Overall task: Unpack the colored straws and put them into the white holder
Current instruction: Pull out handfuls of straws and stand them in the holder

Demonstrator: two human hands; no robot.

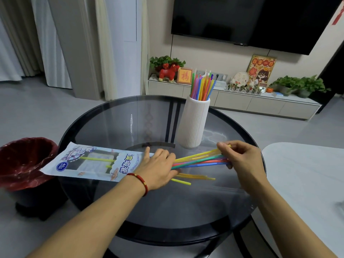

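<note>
Right hand (pixel 240 155): fingers curled closed around one end of a mixed bundle of straws (pixel 199 160), yellow, green, red and blue, held just above the surface (pixel 130 127). Left hand (pixel 158 164): fingers spread flat, pressing the mouth end of the bag (pixel 89 162), the bundle's other end running under its fingers; whether it gripped any straw could not be told. Bag: flat on the surface, its far end overhanging the rim toward a red-lined bin (pixel 24 161); two yellow straws visible through its window. Loose yellow straws (pixel 193 177): lying on the glass just below the bundle. Holder (pixel 193 123): white, ribbed, upright beyond the hands, already filled with coloured straws standing in it.
</note>
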